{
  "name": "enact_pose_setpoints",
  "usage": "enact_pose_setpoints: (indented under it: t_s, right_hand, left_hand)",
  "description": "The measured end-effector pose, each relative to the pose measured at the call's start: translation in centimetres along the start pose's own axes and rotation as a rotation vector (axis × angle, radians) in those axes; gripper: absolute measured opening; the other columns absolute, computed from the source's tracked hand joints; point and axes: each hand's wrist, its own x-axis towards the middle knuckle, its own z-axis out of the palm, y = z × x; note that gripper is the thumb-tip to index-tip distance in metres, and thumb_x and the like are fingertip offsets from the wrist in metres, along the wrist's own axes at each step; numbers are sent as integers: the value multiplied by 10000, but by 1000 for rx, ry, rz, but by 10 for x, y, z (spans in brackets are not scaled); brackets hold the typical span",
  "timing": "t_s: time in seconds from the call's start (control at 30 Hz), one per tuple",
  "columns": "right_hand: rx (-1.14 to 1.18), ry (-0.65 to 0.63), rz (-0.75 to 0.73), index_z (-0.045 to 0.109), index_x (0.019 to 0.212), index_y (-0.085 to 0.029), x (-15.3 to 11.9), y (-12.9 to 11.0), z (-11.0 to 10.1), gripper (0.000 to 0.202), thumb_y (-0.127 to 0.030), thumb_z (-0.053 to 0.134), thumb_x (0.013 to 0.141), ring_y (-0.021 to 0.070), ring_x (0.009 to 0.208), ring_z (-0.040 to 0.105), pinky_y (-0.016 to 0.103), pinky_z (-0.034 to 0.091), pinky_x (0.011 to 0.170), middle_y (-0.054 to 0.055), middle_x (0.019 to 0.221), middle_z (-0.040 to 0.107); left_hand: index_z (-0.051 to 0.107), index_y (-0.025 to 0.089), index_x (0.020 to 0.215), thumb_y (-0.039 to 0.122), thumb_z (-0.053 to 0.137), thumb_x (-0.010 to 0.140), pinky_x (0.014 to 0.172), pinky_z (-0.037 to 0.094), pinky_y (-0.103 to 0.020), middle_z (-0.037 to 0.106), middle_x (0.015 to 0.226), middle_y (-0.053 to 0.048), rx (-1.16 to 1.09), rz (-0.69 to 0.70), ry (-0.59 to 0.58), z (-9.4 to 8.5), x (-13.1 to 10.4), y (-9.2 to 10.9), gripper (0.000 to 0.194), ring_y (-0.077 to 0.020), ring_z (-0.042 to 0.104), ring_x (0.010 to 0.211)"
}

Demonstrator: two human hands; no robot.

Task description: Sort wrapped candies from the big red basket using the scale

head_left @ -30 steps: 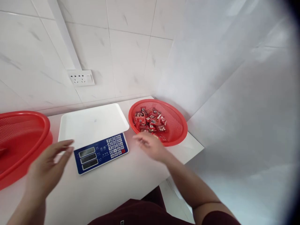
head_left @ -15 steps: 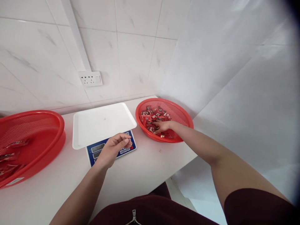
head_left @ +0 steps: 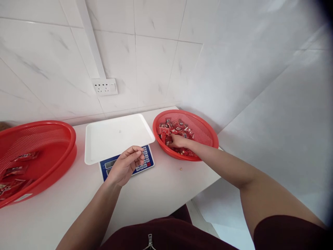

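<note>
A white desk (head_left: 148,201) fills my remote view from the head camera, carrying a red mesh basket (head_left: 62,166) at left, a second red basket (head_left: 204,133) at right, and between them a weighing scale (head_left: 149,158) topped by a white tray (head_left: 118,139). The right hand (head_left: 179,141) reaches over the second basket's near rim, palm down, fingers lowered among the wrappers; I cannot tell whether they grip anything. The left hand (head_left: 127,165) hovers over the scale's keypad, fingers half curled toward the thumb, nothing visible in it. A second earlier, I saw the right hand outside that basket and the left beside the scale's display end. Red packets (head_left: 180,124) lie heaped in the right basket, a few wrapped pieces (head_left: 15,171) in the left; a tiny speck (head_left: 181,169) dots the desk.
</note>
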Motion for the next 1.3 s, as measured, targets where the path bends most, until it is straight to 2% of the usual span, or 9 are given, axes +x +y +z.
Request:
enact_pose_setpoints:
  t_s: [0.17,0.33,0.53,0.63,0.83,0.93,1.1,1.2,1.3]
  right_hand:
    - [-27,116,-21,621,904,-159,-2,2,-27,292,-149,695,622,252,842,613,270,433,665,91,918,668]
    - [107,166,-67,611,936,-177,-11,-1,-54,192,-270,600,768,194,794,617,253,450,652,73,931,668]
    - [309,90,-119,547,1142,-207,0,-17,-36,452,-226,681,712,173,776,629,245,486,642,77,1031,663]
    - [369,85,-101,582,1080,-168,8,-17,-28,444,-193,718,658,182,708,636,263,499,598,95,982,676]
    - [488,182,-109,625,937,-165,-4,-14,-59,263,-287,676,710,160,670,636,265,514,603,53,805,688]
    - [679,183,-215,611,998,-189,-26,-38,-72,322,-322,674,712,142,675,629,265,512,621,30,815,679]
    - [875,-164,-460,646,956,-181,-66,-100,-53,325,-300,724,663,142,656,618,278,501,611,20,773,675]
    - [880,-285,-485,658,947,-178,-78,-129,-33,325,-289,731,650,144,670,616,271,498,598,16,757,671]
    - [973,-259,-486,651,953,-191,-77,-143,-21,330,-323,721,659,142,701,615,268,501,614,17,797,666]
  left_hand:
    - [598,167,823,247,636,770,570,440,-176,577,662,8,-33,40,21,-4,-3,7,103,-80,532,590]
    - [597,170,832,236,632,774,569,447,-178,580,659,9,-49,65,20,-6,-3,10,94,-81,537,588]
    - [599,167,831,233,629,778,569,448,-175,583,661,7,-48,76,16,-8,-6,12,90,-79,535,587]
    - [599,169,830,237,630,778,576,449,-174,585,660,7,-55,85,29,-9,-8,13,91,-81,539,595]
    - [605,170,821,237,632,779,578,455,-178,585,666,5,-82,77,16,-11,-4,11,84,-79,538,589]
    - [621,179,897,262,623,793,628,478,-200,616,791,-25,-67,24,-11,-8,-1,7,133,-99,573,685]
    - [513,264,1208,339,595,816,806,499,-338,522,1248,-83,-59,61,-14,-1,-4,6,408,-232,523,1089]
    - [550,208,1162,386,591,809,795,502,-346,592,1160,-97,-79,168,21,-3,-6,9,397,-243,568,1032]
    - [582,177,1089,399,595,800,726,515,-300,651,1015,-76,-79,286,130,-9,-8,18,364,-199,619,894]
